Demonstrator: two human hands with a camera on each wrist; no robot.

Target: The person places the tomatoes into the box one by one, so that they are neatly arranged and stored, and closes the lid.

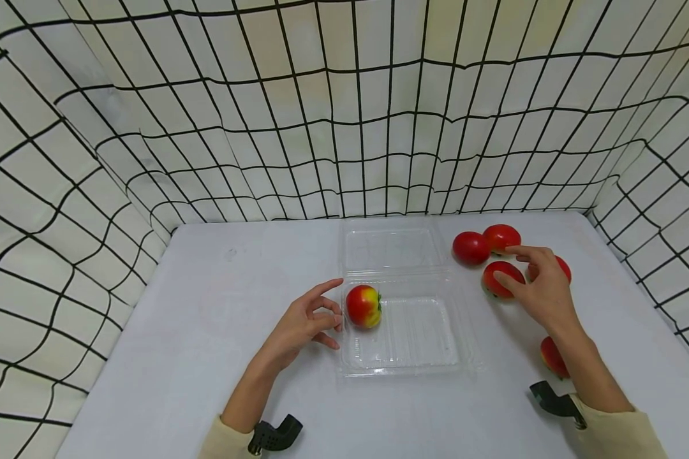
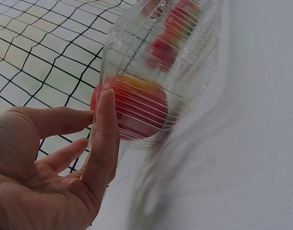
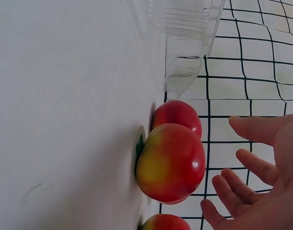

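Right hand (image 1: 542, 290), as my remote feed shows it, hovers loosely open over a cluster of loose fruits (image 1: 471, 248), thumb and fingers parted, gripping nothing. Left hand (image 1: 298, 325) is also loosely spread, fingertips at the left rim of a clear box (image 1: 419, 338). Beneath them I see a white table (image 1: 207, 306) with a fine weave. Black square-mesh net (image 1: 422, 60) covers pale walls at the back and both sides. The box lies open mid-table, its lid (image 1: 396, 247) folded toward the back. One fruit (image 1: 360, 306) sits inside at the left: round, glossy red, turning yellow toward a green stem end that faces right. Five red fruits lie right of the box, four close together and one nearer, partly behind the right forearm (image 1: 594, 370).
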